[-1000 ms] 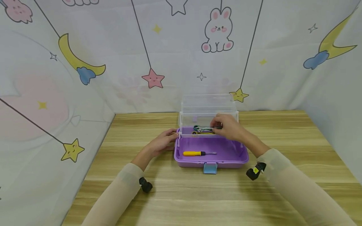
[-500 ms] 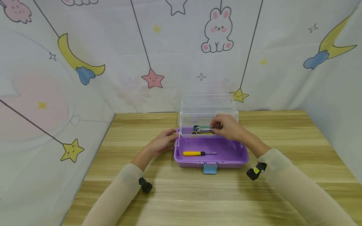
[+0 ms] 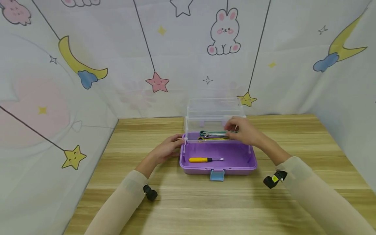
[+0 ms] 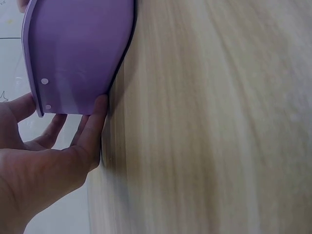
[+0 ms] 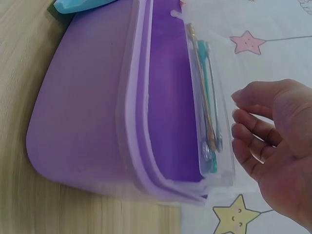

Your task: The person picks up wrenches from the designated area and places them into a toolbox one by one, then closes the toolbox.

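A purple toolbox (image 3: 188, 170) stands with its clear lid (image 3: 215, 106) raised. My left hand (image 3: 165, 150) holds the box at its left rear; in the left wrist view the thumb is at the rim and other fingers press the end wall (image 4: 78, 63). My right hand (image 3: 243, 130) hovers at the clear tray's right end, fingers loosely bent, nothing between them. Side by side in the tray (image 5: 225, 170) lie a green wrench (image 5: 203, 53), a silver wrench (image 5: 217, 112) and a yellow wrench (image 5: 199, 68). A yellow-handled screwdriver (image 3: 200, 160) rests on the box floor.
A light blue latch (image 3: 217, 175) hangs down at the box's front. The box sits on a wood-grain table (image 3: 205, 209), with a white cartoon-printed curtain (image 3: 182, 49) behind. Small black cameras (image 3: 151, 193) are strapped at both wrists.
My right hand has let go of the wrenches and shifted slightly right and up, uncovering more of them. My left hand stays at the box.
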The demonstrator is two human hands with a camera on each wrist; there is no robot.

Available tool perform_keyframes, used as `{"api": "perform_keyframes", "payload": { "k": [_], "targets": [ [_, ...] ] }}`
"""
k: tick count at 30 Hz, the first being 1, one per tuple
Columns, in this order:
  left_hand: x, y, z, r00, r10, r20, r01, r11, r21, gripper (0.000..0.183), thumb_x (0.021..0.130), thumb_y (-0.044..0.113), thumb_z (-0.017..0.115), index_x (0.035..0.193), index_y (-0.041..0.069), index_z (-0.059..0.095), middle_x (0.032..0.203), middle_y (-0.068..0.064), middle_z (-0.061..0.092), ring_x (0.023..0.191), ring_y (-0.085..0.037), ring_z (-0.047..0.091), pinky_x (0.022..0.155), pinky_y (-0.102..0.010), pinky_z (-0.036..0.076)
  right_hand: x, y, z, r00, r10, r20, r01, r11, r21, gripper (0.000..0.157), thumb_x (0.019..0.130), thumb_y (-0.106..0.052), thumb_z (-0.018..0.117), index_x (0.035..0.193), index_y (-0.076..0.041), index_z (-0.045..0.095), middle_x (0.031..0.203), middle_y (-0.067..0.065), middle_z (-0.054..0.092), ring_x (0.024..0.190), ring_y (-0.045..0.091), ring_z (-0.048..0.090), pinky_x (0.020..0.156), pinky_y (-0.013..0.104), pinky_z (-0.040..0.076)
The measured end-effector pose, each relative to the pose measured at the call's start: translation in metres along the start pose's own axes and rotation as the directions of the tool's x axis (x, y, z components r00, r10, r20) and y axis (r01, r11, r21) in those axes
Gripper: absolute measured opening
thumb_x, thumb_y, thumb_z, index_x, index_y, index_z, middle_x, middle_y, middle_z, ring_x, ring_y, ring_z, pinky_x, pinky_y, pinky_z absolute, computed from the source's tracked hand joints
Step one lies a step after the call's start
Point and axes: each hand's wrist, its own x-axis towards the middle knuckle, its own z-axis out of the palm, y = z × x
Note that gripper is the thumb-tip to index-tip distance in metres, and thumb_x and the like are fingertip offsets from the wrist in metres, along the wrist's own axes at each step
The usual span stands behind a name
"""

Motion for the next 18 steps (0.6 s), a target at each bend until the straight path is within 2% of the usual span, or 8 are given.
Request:
{"api": "perform_keyframes", "payload": {
  "k": [4,11,15,18],
  "targets": [
    [0.0,0.001,0.001,1.0,-0.006,0.001,0.006,1.0,0.002,0.048,0.114,0.029,0.05,0.157,0.008,0.045,0.154,-0.017,0.05,0.144,-0.036,0.049,0.111,-0.053,0.05,-0.01,0.003,-0.01,1.0,0.003,-0.024,-0.003,1.0,-0.005,0.01,0.095,-0.001,0.075,0.105,0.0,0.073,0.097,0.007,0.068,0.09,0.023,0.062,0.08,0.039,0.054],
    [0.0,0.004,0.0,1.0,-0.018,-0.004,0.018,0.999,-0.03,0.05,0.113,0.028,0.053,0.158,0.008,0.042,0.157,-0.018,0.048,0.145,-0.036,0.049,0.11,-0.053,0.052,-0.026,0.013,-0.027,0.994,0.086,-0.064,-0.085,0.996,0.016,0.012,0.098,-0.002,0.073,0.109,0.0,0.072,0.1,0.008,0.069,0.092,0.023,0.062,0.082,0.034,0.055],
    [-0.001,0.009,-0.006,1.0,-0.017,-0.018,0.016,0.997,-0.07,0.053,0.112,0.027,0.055,0.158,0.006,0.039,0.156,-0.02,0.049,0.142,-0.037,0.051,0.108,-0.052,0.053,-0.035,0.018,-0.036,0.991,0.103,-0.09,-0.103,0.995,0.01,0.01,0.099,-0.003,0.073,0.109,0.0,0.072,0.1,0.008,0.07,0.092,0.023,0.062,0.082,0.034,0.056],
    [0.0,0.014,-0.012,0.999,0.001,-0.04,-0.003,0.999,-0.053,0.054,0.113,0.027,0.054,0.159,0.004,0.039,0.155,-0.022,0.05,0.141,-0.038,0.053,0.108,-0.051,0.053,-0.041,0.024,-0.041,0.986,0.119,-0.118,-0.119,0.993,0.007,0.008,0.099,-0.004,0.073,0.107,-0.002,0.072,0.099,0.008,0.07,0.092,0.023,0.062,0.081,0.031,0.056]
  ]
}}
